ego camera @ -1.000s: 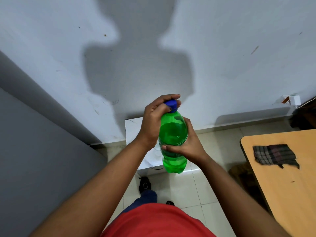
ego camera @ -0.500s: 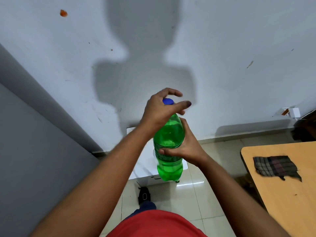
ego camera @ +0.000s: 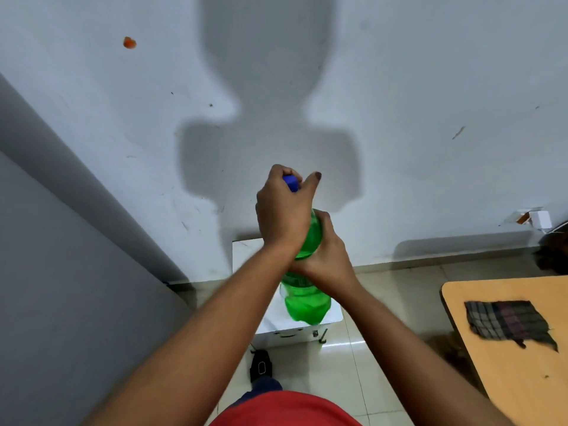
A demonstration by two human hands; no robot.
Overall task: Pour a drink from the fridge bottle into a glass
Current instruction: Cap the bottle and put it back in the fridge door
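A green plastic bottle (ego camera: 305, 304) with a blue cap (ego camera: 291, 182) is held upright in the air in front of me. My right hand (ego camera: 327, 261) wraps around its middle from the right. My left hand (ego camera: 284, 207) is closed over the top, fingers around the blue cap. The bottle's neck and much of its upper body are hidden behind my left hand. No glass is in view.
A wooden table (ego camera: 516, 358) with a dark checked cloth (ego camera: 507, 322) stands at the right. A low white box (ego camera: 295, 330) sits on the tiled floor against the wall, below the bottle. A grey panel (ego camera: 61, 287) fills the left side.
My left hand has closed back down around the cap after its fingers were spread half a second ago. The bottle sits a little higher in view, tilted slightly.
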